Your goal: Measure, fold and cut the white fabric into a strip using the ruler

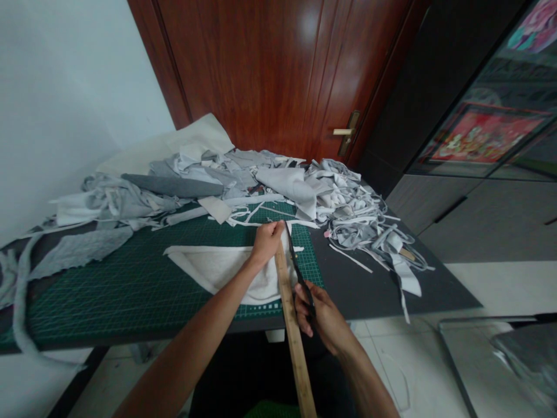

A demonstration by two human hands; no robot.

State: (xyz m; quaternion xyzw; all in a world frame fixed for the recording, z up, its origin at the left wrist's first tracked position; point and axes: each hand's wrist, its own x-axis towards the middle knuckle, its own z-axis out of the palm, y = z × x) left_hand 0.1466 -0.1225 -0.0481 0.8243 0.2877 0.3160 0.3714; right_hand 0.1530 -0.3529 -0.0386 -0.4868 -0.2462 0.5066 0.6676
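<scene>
A piece of white cloth (235, 267) lies on the green cutting mat (130, 278), with one pointed corner to the left. Across its right part runs a long wooden ruler (296, 348), its near end reaching off the table toward my body. My left hand (266, 242) is closed at the ruler's far end, its fingers pinching the cloth's far edge there; the fingertips are partly hidden. Black-handled scissors (297, 261) are in my right hand (324, 313), fingers through the handles. Their long blades point away from me along the ruler's right side, at the cloth.
Behind the mat heap grey and white fabric scraps (191, 180). More tangled strips (361, 215) pile at the right, some hanging over the grey table's (418, 296) front edge. A wooden door (278, 75) and a dark cabinet (435, 203) stand beyond.
</scene>
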